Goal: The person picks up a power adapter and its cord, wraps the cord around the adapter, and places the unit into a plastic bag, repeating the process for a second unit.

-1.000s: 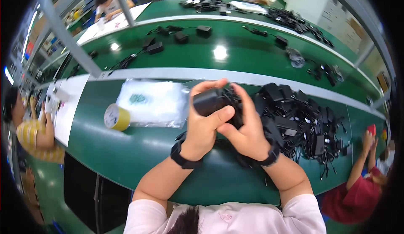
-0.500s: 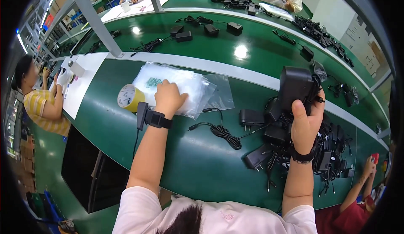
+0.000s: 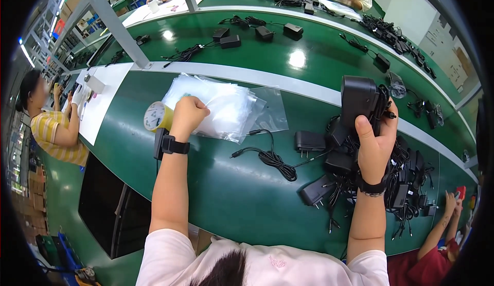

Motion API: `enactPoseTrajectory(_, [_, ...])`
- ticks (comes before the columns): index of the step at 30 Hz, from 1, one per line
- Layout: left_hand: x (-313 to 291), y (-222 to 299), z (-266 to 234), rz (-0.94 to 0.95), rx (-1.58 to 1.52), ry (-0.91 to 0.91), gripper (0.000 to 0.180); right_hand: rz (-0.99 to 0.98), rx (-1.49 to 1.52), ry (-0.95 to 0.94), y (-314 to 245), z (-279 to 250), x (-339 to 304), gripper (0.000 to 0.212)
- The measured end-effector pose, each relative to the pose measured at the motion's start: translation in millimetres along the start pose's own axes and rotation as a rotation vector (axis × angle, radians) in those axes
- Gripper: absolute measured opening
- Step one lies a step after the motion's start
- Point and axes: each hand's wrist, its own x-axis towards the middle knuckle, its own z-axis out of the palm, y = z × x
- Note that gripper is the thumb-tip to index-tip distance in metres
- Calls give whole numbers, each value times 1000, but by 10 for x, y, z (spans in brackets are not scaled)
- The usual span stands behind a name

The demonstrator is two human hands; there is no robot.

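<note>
My right hand (image 3: 374,149) grips a black power adapter (image 3: 358,99) upright, with its bundled black cable (image 3: 382,112) against the palm and fingers. My left hand (image 3: 189,115) is closed, fingers curled in, over the left part of a stack of clear plastic bags (image 3: 226,111). Whether anything is pinched in it is hidden. A bit of a small green tangle on the bags shows behind the knuckles. Beside that hand stands a yellow tape roll (image 3: 158,116). Below the right hand lies a pile of black adapters and cables (image 3: 342,162).
A coiled black cable (image 3: 278,165) lies mid-table. More adapters (image 3: 230,41) rest beyond the pale divider (image 3: 257,80). A grey post (image 3: 113,23) rises at the far left. Co-workers sit on the left (image 3: 59,121), at the back and on the right (image 3: 437,245).
My left hand has drawn left and slightly back toward me across the bags, its fingers curling shut and covering most of the green tangle. My right hand still holds the adapter in nearly the same place.
</note>
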Motion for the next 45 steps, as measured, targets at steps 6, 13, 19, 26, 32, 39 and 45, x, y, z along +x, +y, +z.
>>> enactPoseTrajectory(6, [-17,-44,-154,-186,-224,112,20,38,-37,-26,-32,66,-41,57])
enactPoseTrajectory(13, [-22,-221,-279,-171,-623,28,14,89,11,-47,-43,166,-44,60])
enactPoseTrajectory(19, [-181,-214,-244,-78,-216,310,28,61,39,-60,-25,154,-47,59])
enactPoseTrajectory(26, [-385,51,-323,-17,-283,227,21,61,-2,-54,-79,190,-66,56])
enactPoseTrajectory(32, [-625,957,15,221,-133,124,34,676,915,-213,-83,410,-154,26])
enactPoseTrajectory(39, [-892,1491,377,733,-140,268,32,489,681,167,118,612,-114,17])
enactPoseTrajectory(45, [-695,1303,383,658,-131,304,26,577,865,62,3,324,-175,22])
